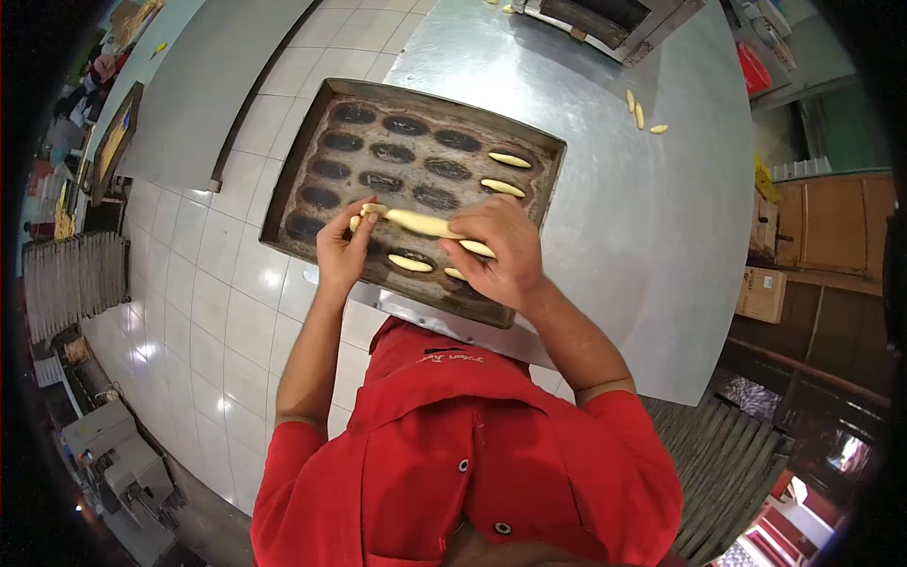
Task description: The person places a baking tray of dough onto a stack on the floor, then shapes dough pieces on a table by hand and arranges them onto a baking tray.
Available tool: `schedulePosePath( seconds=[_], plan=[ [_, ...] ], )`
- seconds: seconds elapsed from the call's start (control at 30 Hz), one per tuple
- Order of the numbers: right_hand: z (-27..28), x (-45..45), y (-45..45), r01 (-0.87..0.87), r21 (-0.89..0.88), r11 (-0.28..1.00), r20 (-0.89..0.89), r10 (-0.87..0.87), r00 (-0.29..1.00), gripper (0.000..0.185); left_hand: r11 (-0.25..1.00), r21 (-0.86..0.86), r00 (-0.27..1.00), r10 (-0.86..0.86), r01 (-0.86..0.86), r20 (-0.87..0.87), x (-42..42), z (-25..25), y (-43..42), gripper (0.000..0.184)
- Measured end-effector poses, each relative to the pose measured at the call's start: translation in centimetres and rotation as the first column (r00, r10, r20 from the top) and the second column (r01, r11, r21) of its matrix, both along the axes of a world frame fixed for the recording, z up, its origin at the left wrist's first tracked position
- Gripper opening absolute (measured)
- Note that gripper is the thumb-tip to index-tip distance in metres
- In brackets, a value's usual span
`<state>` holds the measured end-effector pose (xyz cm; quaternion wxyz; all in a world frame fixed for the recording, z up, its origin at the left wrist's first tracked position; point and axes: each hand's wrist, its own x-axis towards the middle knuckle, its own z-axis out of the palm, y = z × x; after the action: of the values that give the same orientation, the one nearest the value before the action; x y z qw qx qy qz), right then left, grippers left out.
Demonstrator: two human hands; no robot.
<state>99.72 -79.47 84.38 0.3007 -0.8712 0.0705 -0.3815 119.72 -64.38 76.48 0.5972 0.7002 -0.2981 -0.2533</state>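
A pale strip of dough (420, 222) is stretched between my two hands above a dark baking tray (416, 94). My left hand (345, 244) pinches its thin left end, and a small bit of dough (355, 223) shows by those fingers. The thicker right end is held by my right hand (501, 244), fingers closed on it. On the tray lie spindle-shaped dough pieces: one piece (410, 263) below the strip, another piece (503, 188) above my right hand and a further piece (509, 160) beyond that. More pieces are partly hidden by my right hand. Dark oval marks cover the tray's surface.
The tray rests on a metal table (624, 217), jutting past its left edge over the tiled floor (208, 293). A few small dough pieces (640, 116) lie on the table at the right. A metal machine (614, 28) stands at the back. Stacked trays (76, 283) are at the far left.
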Motion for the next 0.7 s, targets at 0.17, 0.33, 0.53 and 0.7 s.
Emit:
schedulePosePath(
  seconds=[0.17, 0.33, 0.53, 0.7],
  plan=[
    [-11.4, 2.1, -0.3, -0.010, -0.281, 0.960, -0.505, -0.139, 0.852, 0.028, 0.953, -0.029, 0.944, -0.294, 0.302, 0.151, 1.9, 1.6, -2.6, 0.028],
    [-4.4, 4.0, -0.3, 0.259, 0.107, 0.960, -0.012, -0.259, 0.966, 0.025, 0.873, -0.110, 0.880, -0.468, 0.475, 0.080, 1.5, 5.0, -6.0, 0.026],
    [-8.9, 4.0, -4.0, 0.134, -0.202, 0.970, -0.352, -0.200, 0.914, 0.018, 0.820, -0.160, 0.829, -0.559, 0.550, -0.014, 3.1, 6.3, -10.5, 0.026],
    [-3.8, 6.2, -4.0, 0.322, 0.291, 0.901, -0.026, -0.329, 0.944, 0.024, 0.750, -0.247, 0.743, -0.654, 0.613, -0.142, 3.2, 5.9, -14.1, 0.027]
  ],
)
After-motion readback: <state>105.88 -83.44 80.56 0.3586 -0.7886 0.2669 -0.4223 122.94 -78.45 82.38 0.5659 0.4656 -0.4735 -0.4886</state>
